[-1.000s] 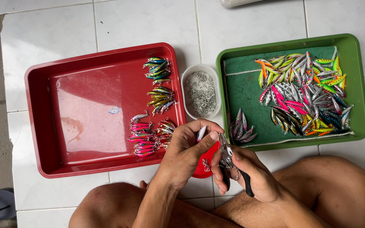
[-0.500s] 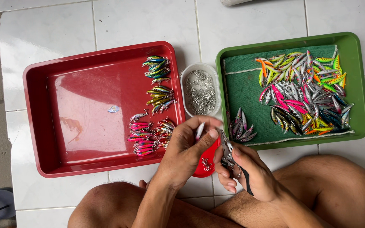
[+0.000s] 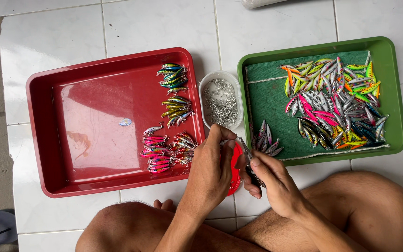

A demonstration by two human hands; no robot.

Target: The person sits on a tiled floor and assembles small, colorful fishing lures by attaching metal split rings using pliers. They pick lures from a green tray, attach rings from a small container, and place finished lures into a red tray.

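Both hands have barely shifted, the left hand (image 3: pixel 211 168) pinching a lure (image 3: pixel 225 142) against the pliers (image 3: pixel 249 161) gripped in the right hand (image 3: pixel 269 177), between the red tray (image 3: pixel 47 140) and green tray (image 3: pixel 395 93).

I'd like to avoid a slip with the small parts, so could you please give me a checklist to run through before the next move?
1. Pliers gripped in right hand: ok.
2. Left hand pinching a small piece at the plier tips: cannot tell, it is hidden by the fingers.
3. White tub of metal rings upright, within reach: ok.
4. Finished lures grouped in red tray: ok.
5. Unsorted lures contained in green tray: ok.
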